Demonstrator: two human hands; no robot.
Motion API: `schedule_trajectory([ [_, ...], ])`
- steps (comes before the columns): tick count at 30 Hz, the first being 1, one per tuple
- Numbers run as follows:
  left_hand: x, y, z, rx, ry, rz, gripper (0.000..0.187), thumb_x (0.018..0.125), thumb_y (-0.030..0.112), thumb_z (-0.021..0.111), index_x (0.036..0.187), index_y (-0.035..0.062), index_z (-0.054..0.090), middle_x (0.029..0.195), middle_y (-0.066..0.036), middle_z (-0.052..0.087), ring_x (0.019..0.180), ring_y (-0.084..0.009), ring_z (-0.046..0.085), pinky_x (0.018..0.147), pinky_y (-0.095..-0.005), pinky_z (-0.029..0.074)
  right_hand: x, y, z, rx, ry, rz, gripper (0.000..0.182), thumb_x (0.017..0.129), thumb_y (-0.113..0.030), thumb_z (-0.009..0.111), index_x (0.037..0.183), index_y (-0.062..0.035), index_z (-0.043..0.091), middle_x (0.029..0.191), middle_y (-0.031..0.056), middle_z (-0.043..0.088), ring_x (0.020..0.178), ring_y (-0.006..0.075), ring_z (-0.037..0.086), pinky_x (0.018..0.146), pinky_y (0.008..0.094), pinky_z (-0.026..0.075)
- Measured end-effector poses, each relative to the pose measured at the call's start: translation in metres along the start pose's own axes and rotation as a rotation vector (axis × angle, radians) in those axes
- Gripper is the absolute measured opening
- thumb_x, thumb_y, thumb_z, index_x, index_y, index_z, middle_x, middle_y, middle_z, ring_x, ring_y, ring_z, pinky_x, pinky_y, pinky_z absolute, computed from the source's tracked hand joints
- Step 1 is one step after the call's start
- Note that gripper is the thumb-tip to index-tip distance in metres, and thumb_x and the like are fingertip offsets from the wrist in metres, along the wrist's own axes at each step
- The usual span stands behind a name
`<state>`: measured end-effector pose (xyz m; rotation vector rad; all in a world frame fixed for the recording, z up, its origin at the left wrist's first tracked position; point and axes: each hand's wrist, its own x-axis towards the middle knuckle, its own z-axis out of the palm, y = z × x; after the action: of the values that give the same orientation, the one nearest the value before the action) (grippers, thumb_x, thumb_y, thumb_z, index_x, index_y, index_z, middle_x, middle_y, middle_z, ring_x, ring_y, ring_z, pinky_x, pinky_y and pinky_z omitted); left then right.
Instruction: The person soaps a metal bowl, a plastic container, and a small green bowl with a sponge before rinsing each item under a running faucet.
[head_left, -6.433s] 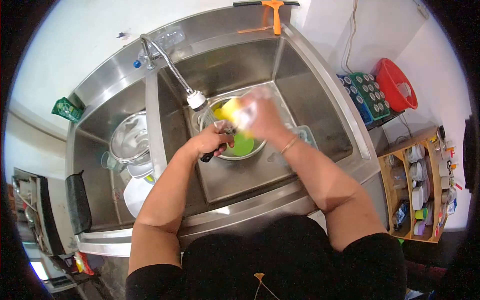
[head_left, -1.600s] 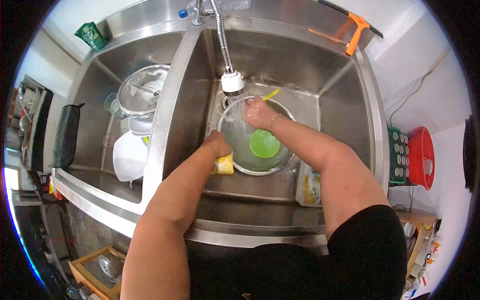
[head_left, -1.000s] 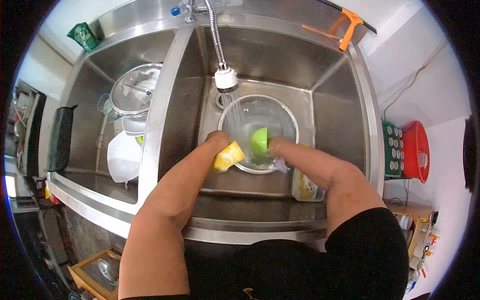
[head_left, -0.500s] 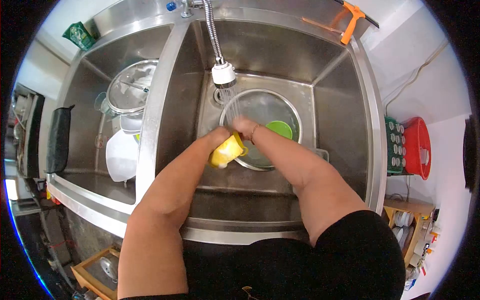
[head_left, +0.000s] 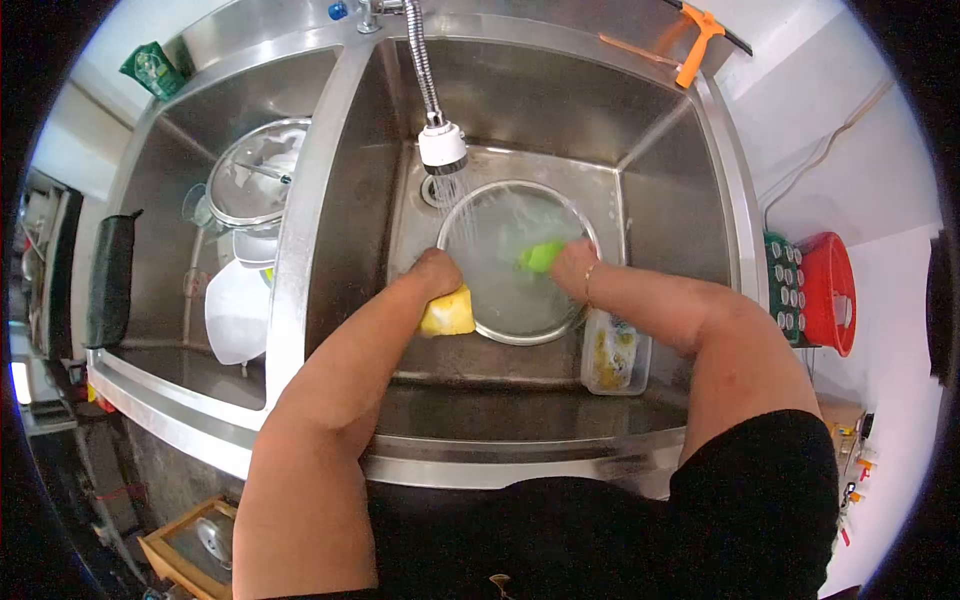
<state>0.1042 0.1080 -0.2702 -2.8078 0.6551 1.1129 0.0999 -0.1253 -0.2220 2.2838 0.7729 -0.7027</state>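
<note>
My left hand [head_left: 437, 272] is closed around a yellow mug [head_left: 447, 313] with white suds on it, at the left rim of a round metal basin [head_left: 520, 339] full of cloudy water. My right hand [head_left: 574, 268] grips a bright green cup [head_left: 541, 257] over the right side of that water; motion blurs the cup. Water sprays from the white faucet head [head_left: 442, 148] onto the basin's left side. Below my right wrist, a clear plastic container [head_left: 615, 360] with yellowish residue lies on the sink floor.
Left of the steel divider [head_left: 310, 220], the other sink holds a round glass lid [head_left: 258, 180], a white dish [head_left: 236, 312] and a clear glass [head_left: 195, 206]. An orange-handled squeegee [head_left: 703, 42] rests on the back right ledge. A red basket [head_left: 826, 295] stands outside the sink, at right.
My right hand has moved right, away from the yellow mug, and has taken hold of the green cup that sat in the basin. The plastic container is now more exposed.
</note>
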Motion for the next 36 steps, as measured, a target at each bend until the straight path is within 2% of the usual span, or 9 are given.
schedule_trajectory([
  [3,0.025,-0.014,0.027,-0.044,0.286,-0.010,0.025,0.076,0.019,0.046,0.082,0.0077,0.067,0.085,-0.011,0.065,0.079,-0.0250,0.063,0.068,-0.0400,0.049,0.033,0.032,0.019,-0.006,0.361,-0.126,0.016,0.074,-0.016,0.054,0.081,-0.0100,0.067,0.077,0.0086,0.065,0.075,0.0233,0.063,0.059,0.0377,0.047],
  [6,-0.006,0.003,-0.012,-0.129,0.008,-0.014,0.037,0.079,0.021,0.045,0.096,-0.0077,0.059,0.104,-0.023,0.057,0.100,-0.0316,0.055,0.088,-0.0379,0.041,0.066,0.041,0.022,0.003,0.535,-0.039,0.011,0.069,-0.011,0.053,0.071,-0.0105,0.064,0.071,0.0085,0.063,0.072,0.0233,0.062,0.057,0.0362,0.045],
  [8,-0.020,0.008,-0.029,0.244,-0.101,0.215,0.038,0.080,0.022,0.042,0.098,-0.0083,0.059,0.110,-0.024,0.054,0.103,-0.0319,0.053,0.089,-0.0385,0.040,0.068,0.033,0.012,0.000,0.520,0.020,0.012,0.069,-0.013,0.053,0.070,-0.0115,0.064,0.070,0.0079,0.063,0.070,0.0225,0.061,0.058,0.0364,0.044],
  [12,-0.003,0.003,-0.012,0.049,-0.043,0.016,0.039,0.080,0.021,0.042,0.100,-0.0086,0.058,0.114,-0.025,0.051,0.106,-0.0321,0.051,0.091,-0.0390,0.038,0.018,0.029,0.004,-0.076,0.219,-0.018,0.012,0.070,-0.016,0.053,0.067,-0.0140,0.064,0.065,0.0060,0.062,0.067,0.0212,0.061,0.059,0.0368,0.041],
  [19,0.007,0.005,-0.001,-0.068,-0.035,0.033,0.043,0.077,0.022,0.048,0.105,-0.0095,0.055,0.115,-0.027,0.049,0.109,-0.0350,0.049,0.094,-0.0380,0.036,0.004,0.032,0.005,-0.226,0.162,-0.044,0.011,0.070,-0.016,0.053,0.066,-0.0147,0.063,0.061,0.0040,0.060,0.061,0.0202,0.059,0.057,0.0366,0.039],
  [25,0.002,0.003,-0.001,-0.097,0.040,0.068,0.038,0.077,0.024,0.047,0.098,-0.0038,0.061,0.108,-0.021,0.056,0.104,-0.0358,0.051,0.091,-0.0382,0.038,0.077,0.047,-0.018,-0.030,0.886,-0.166,0.009,0.074,-0.016,0.052,0.079,-0.0123,0.058,0.069,0.0070,0.061,0.063,0.0189,0.059,0.056,0.0352,0.042],
  [28,-0.014,0.005,-0.016,0.125,0.022,0.187,0.035,0.078,0.023,0.044,0.095,-0.0001,0.063,0.104,-0.018,0.059,0.099,-0.0344,0.054,0.087,-0.0397,0.041,0.074,0.047,-0.032,-0.113,0.805,-0.224,0.012,0.076,-0.016,0.050,0.086,-0.0111,0.056,0.072,0.0066,0.062,0.066,0.0187,0.060,0.057,0.0346,0.043],
  [33,-0.014,0.013,-0.018,0.262,0.013,0.246,0.031,0.078,0.022,0.043,0.095,0.0062,0.065,0.101,-0.014,0.061,0.095,-0.0299,0.058,0.083,-0.0443,0.042,0.054,0.036,-0.008,0.108,0.107,0.309,0.018,0.077,-0.013,0.054,0.090,-0.0112,0.065,0.088,0.0058,0.065,0.078,0.0205,0.063,0.054,0.0376,0.049],
  [36,-0.011,0.015,-0.015,0.265,0.023,0.240,0.030,0.078,0.022,0.044,0.093,0.0086,0.066,0.099,-0.011,0.063,0.094,-0.0276,0.059,0.081,-0.0453,0.043,0.045,0.023,-0.002,0.143,-0.090,0.284,0.021,0.075,-0.011,0.056,0.092,-0.0126,0.067,0.094,0.0069,0.065,0.080,0.0217,0.063,0.054,0.0378,0.050],
])
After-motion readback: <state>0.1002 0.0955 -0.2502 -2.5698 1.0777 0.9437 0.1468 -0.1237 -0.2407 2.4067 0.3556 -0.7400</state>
